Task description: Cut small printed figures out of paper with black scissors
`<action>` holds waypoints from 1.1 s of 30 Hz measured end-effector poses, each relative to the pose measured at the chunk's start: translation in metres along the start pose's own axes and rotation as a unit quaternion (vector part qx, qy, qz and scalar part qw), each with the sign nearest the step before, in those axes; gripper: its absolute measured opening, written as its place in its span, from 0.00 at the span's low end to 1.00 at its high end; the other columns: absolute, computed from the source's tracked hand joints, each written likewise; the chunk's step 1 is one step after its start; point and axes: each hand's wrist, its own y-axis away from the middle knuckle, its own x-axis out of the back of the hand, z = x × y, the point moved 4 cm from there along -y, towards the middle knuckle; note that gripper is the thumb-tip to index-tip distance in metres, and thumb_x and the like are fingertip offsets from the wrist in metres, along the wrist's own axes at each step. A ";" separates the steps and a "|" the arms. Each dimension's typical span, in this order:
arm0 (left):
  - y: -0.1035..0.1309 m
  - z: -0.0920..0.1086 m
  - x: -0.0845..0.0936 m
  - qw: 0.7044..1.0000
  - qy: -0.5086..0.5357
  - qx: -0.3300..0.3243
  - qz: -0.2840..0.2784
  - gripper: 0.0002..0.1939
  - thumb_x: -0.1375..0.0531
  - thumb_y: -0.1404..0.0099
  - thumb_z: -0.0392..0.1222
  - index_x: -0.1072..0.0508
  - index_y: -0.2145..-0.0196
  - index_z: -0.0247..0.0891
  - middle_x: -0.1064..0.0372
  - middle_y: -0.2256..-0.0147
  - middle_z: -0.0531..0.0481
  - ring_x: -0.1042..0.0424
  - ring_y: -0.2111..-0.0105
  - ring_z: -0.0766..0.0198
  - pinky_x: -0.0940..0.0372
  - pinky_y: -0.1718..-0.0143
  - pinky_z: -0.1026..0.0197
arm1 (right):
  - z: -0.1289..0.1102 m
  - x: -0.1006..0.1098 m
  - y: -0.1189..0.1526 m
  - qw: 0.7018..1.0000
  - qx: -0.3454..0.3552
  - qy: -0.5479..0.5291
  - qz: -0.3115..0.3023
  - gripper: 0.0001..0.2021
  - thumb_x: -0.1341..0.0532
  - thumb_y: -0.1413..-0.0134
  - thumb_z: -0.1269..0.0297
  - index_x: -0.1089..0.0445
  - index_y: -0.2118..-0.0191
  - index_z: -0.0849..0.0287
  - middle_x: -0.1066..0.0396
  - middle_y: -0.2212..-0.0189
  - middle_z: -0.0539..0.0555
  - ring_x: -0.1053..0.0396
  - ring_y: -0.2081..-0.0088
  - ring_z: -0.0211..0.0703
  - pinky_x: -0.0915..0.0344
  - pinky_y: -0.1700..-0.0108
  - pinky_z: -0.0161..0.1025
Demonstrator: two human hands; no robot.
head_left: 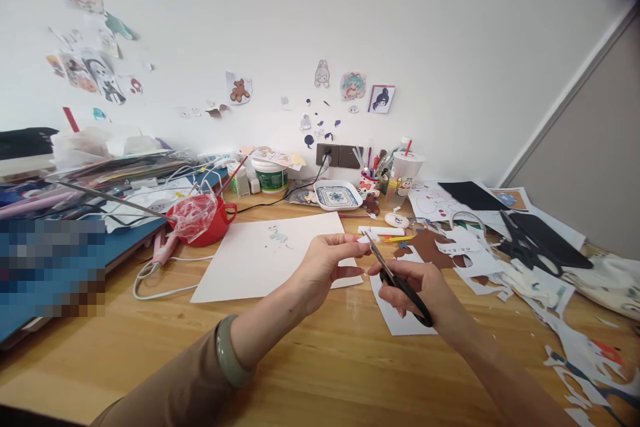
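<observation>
In the middle of the head view, my left hand [325,267] pinches a small piece of white paper [365,238] between thumb and forefinger. My right hand [420,280] grips black-handled scissors [407,293], whose blades point up and left at that piece. Whether the blades touch the paper is hard to make out. Beneath and behind my left hand lies a large white sheet [240,267] with small coloured cut-outs on it, one pale blue. A smaller white sheet [400,320] lies on the wooden table under my right hand.
Paper scraps [565,333] and brown paper [425,250] spread over the right side, with larger black scissors [533,247] behind. At the back stand a patterned dish [320,197], a pen cup [369,183] and a drink cup [404,173]. A red mug [205,223] stands left.
</observation>
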 end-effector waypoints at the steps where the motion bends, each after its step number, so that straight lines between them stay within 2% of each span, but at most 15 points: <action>1: 0.000 0.000 0.000 1.000 -0.001 -0.001 -0.001 0.08 0.36 0.55 0.39 0.29 0.76 0.33 0.35 0.72 0.49 0.37 0.70 0.66 0.38 0.70 0.64 | 0.000 0.000 0.000 1.000 -0.001 0.001 0.001 0.11 0.38 0.59 0.60 0.33 0.68 0.60 0.44 0.83 0.44 0.48 0.83 0.30 0.45 0.81 0.31; 12: -0.001 0.000 0.003 1.000 -0.001 -0.002 0.005 0.08 0.36 0.55 0.39 0.28 0.76 0.33 0.33 0.71 0.48 0.36 0.69 0.65 0.38 0.70 0.64 | 0.003 0.001 -0.001 1.000 -0.003 0.013 0.007 0.12 0.39 0.58 0.57 0.33 0.67 0.59 0.45 0.83 0.44 0.49 0.83 0.31 0.46 0.81 0.31; 19: -0.001 0.002 0.005 1.000 -0.005 -0.011 0.002 0.07 0.37 0.54 0.40 0.28 0.76 0.35 0.35 0.71 0.50 0.37 0.67 0.66 0.39 0.70 0.66 | 0.004 0.001 -0.001 1.000 -0.003 0.012 0.003 0.10 0.40 0.57 0.60 0.34 0.67 0.59 0.45 0.84 0.44 0.48 0.84 0.31 0.47 0.81 0.31; 26: 0.000 0.000 0.001 0.999 -0.035 0.002 -0.038 0.08 0.37 0.53 0.42 0.29 0.75 0.35 0.37 0.71 0.49 0.39 0.68 0.66 0.38 0.71 0.64 | 0.004 0.001 -0.002 1.000 -0.001 -0.002 0.008 0.11 0.39 0.58 0.60 0.34 0.67 0.59 0.47 0.85 0.43 0.50 0.83 0.31 0.49 0.82 0.30; 33: -0.001 -0.001 0.002 0.999 -0.039 0.005 -0.024 0.08 0.37 0.53 0.41 0.29 0.75 0.34 0.37 0.72 0.50 0.38 0.69 0.67 0.39 0.70 0.64 | 0.004 0.001 -0.001 1.000 0.005 0.020 0.005 0.10 0.39 0.57 0.60 0.34 0.68 0.59 0.46 0.83 0.43 0.50 0.83 0.30 0.47 0.81 0.30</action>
